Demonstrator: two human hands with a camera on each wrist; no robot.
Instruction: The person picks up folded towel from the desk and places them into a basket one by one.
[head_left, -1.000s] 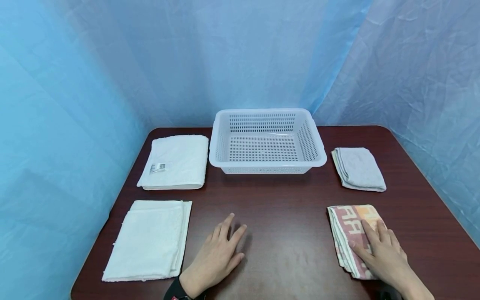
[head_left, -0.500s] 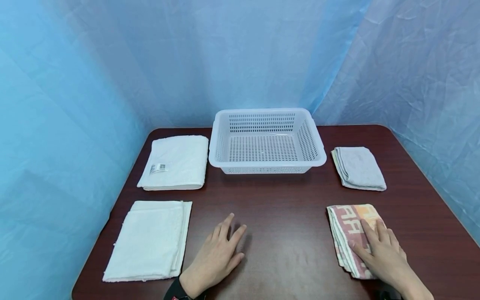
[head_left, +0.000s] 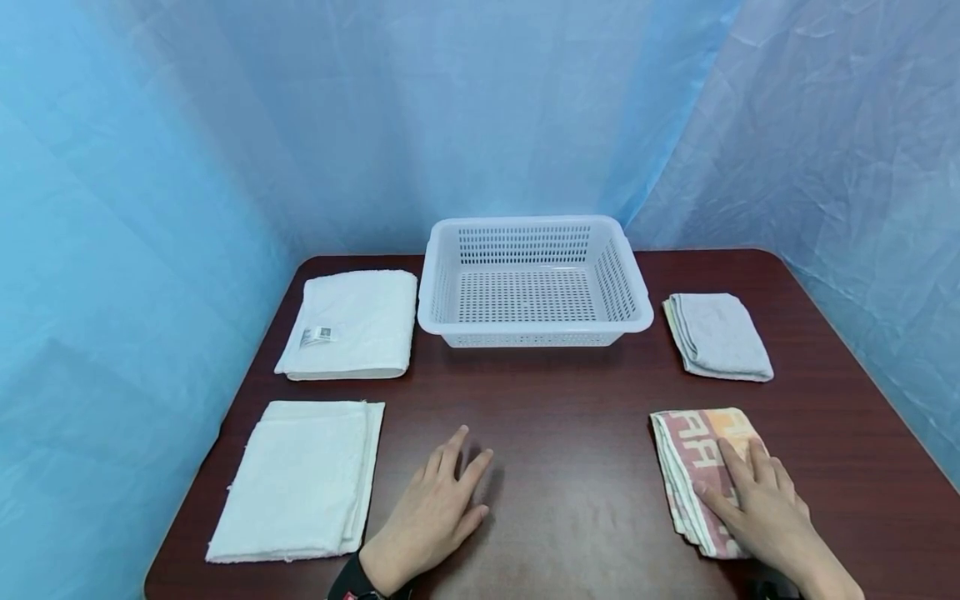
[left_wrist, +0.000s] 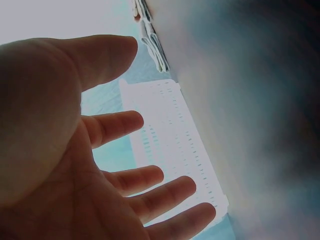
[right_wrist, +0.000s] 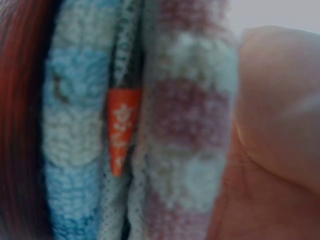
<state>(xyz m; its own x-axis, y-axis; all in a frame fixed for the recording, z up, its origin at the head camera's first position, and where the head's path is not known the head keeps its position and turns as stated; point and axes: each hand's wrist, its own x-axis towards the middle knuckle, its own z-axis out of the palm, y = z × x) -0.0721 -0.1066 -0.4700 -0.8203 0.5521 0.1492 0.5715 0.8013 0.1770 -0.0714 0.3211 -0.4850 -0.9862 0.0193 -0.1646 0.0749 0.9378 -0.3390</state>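
My right hand (head_left: 768,512) rests on a folded pink, cream and orange patterned towel (head_left: 701,467), its fingers fairly straight across the top. In the right wrist view the folded edges of that patterned towel (right_wrist: 192,115) fill the middle, with a small orange tag (right_wrist: 122,127) between the layers and the palm against the towel. My left hand (head_left: 427,508) is held near the table with its fingers spread, just right of a folded white towel (head_left: 300,483). The left wrist view shows that left hand (left_wrist: 115,165) holding nothing.
A white perforated plastic basket (head_left: 536,327) stands at the back middle of the dark wood table (head_left: 555,467). A labelled white folded towel (head_left: 360,317) lies left of it, a small grey folded towel (head_left: 720,333) right. Blue sheeting (head_left: 450,108) encloses the table.
My right hand and the patterned towel under it have shifted very slightly to the left. The left hand stays where it was.
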